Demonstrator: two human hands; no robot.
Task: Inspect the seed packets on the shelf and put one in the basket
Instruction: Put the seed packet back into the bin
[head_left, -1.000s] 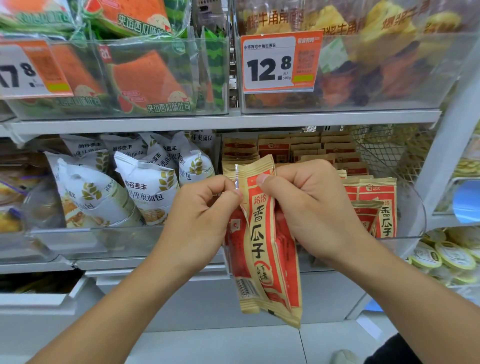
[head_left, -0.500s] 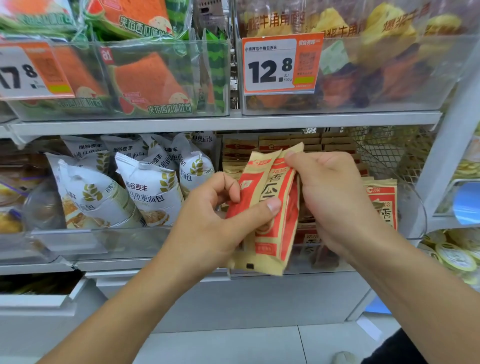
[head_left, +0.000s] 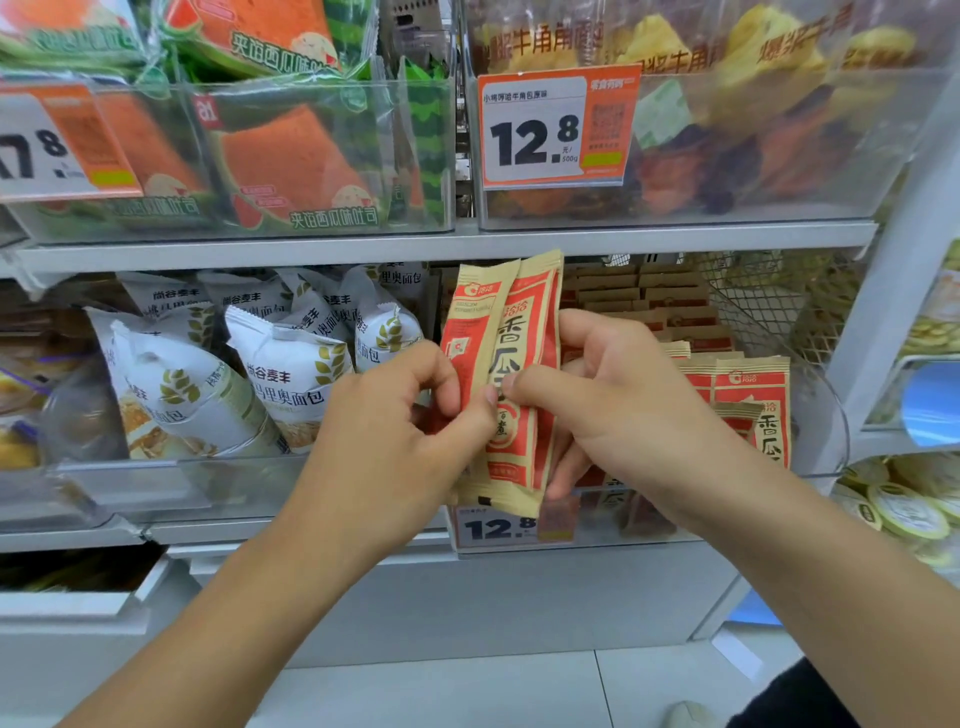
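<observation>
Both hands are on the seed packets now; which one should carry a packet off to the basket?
Probably right. The right hand wraps the front seed packet from the side; the left hand only pinches the back packet. No basket shows.

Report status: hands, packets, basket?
Both hands, left and right, grip two seed packets upright before the shelf bin. No basket in view.

Your left hand (head_left: 400, 441) and right hand (head_left: 618, 410) pinch two red-and-tan seed packets (head_left: 506, 384) upright in front of the shelf (head_left: 447, 244), just below its edge. White bread bags (head_left: 270, 374) lie under the shelf to the packets' left; more seed packets sit in the clear bin (head_left: 826, 415) to their right.
</observation>
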